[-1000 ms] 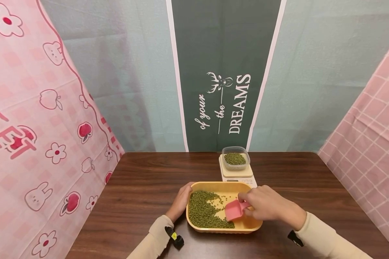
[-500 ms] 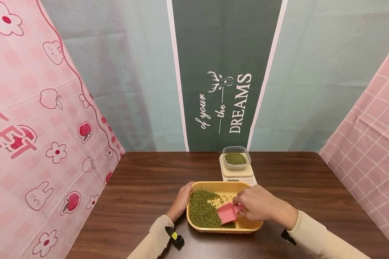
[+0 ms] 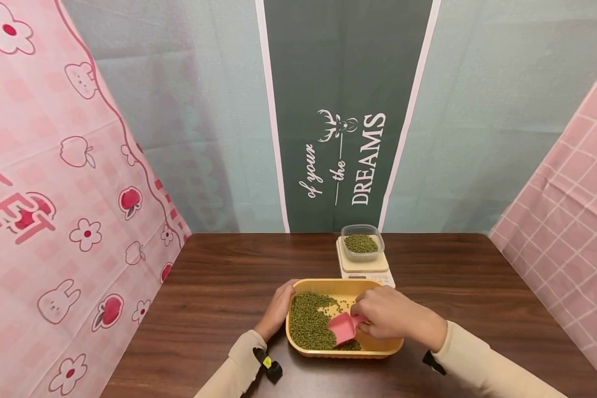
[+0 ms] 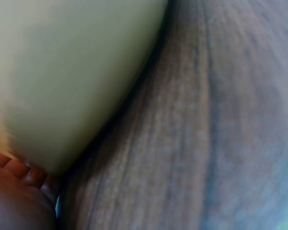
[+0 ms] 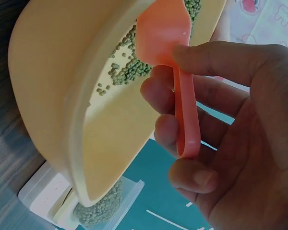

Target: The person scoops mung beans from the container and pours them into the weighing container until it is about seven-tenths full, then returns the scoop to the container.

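A: Head view, status of both hands?

B: My right hand (image 3: 393,318) pinches the handle of the pink scoop (image 3: 342,327), whose bowl sits in the green beans (image 3: 309,326) inside the yellow tray (image 3: 373,347). My left hand (image 3: 277,309) rests against the tray's left wall, fingers curved along it.

A: Tray location?

B: On the brown table (image 3: 219,298), near its front edge. Just behind it stands a white scale (image 3: 365,268) carrying a clear container (image 3: 362,242) with more beans.

A: Legible writing?

B: The dark green banner (image 3: 343,83) reads "of your the DREAMS". The pink cloth (image 3: 55,193) on the left shows partial letters "EET". The scale's display is too small to read.
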Demonstrator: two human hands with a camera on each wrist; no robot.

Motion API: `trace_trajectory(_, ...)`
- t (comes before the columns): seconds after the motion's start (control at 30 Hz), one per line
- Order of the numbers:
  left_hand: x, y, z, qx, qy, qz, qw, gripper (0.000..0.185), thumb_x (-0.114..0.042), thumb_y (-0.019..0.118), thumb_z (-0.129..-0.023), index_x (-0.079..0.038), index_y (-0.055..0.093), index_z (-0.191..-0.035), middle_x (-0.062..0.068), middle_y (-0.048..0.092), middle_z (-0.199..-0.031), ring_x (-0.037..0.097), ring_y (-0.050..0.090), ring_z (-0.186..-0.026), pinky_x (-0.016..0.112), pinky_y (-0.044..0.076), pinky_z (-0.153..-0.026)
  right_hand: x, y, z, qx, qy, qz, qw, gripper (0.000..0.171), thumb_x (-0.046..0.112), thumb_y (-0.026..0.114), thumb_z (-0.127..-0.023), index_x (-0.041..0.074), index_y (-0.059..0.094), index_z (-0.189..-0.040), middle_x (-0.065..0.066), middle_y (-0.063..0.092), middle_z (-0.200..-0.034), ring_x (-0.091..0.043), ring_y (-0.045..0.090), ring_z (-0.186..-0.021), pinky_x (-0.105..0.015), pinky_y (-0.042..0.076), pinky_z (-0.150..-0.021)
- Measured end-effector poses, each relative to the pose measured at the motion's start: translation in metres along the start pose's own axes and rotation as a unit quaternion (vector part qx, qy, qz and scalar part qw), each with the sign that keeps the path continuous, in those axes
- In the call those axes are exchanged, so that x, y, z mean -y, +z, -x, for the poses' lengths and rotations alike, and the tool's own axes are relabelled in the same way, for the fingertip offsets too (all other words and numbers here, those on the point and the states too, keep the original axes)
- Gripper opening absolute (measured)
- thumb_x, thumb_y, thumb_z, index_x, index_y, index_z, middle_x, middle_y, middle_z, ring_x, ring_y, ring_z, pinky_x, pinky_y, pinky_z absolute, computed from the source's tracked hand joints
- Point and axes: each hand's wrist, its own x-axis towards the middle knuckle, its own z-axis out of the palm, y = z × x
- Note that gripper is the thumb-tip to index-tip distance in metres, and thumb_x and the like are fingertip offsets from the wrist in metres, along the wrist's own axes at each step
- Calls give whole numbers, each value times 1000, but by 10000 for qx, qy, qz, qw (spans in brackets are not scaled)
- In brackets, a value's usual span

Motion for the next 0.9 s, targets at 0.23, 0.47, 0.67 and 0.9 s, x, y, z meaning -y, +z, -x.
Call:
trace_trajectory(0.23, 0, 0, 1, 31, 1, 7, 10000, 50, -7, 30, -103, 0, 64, -139, 21, 69, -132, 19, 64, -110, 25, 51, -92, 4, 2, -6, 34, -151, 38, 9999, 18, 17, 83, -77, 25, 67, -75, 15, 56, -66, 0, 37, -56, -20, 32, -52)
trace_trajectory(0.47, 0, 0, 1, 19, -38, 21, 10000, 51, -8, 30, -103, -1, 64, -139, 20, 69, -133, 21, 64, -111, 26, 51, -93, 6, 3, -12, -11, -261, 40, 9997, 19, 18, 84, -77, 27, 67, -75, 16, 55, -64, 1, 37, -55, -19, 33, -51)
trace_trajectory(0.67, -1, 0, 2, 49, -3, 34, 10000, 51, -9, 30, -102, -1, 64, -139, 19, 70, -131, 16, 64, -110, 25, 52, -93, 7, 4, -16, -111, -378, 205, 9990, 20, 21, 86, -78, 27, 66, -75, 15, 58, -65, 0, 41, -55, -20, 35, -50)
trace_trajectory(0.9, -2, -1, 2, 9, 10, 9, 10000, 50, -8, 31, -102, 0, 64, -139, 20, 69, -132, 19, 64, -112, 27, 51, -94, 9, 4, -22, -37, -373, 261, 9990, 21, 22, 86, -80, 27, 66, -75, 15, 60, -65, 0, 40, -53, -20, 33, -48)
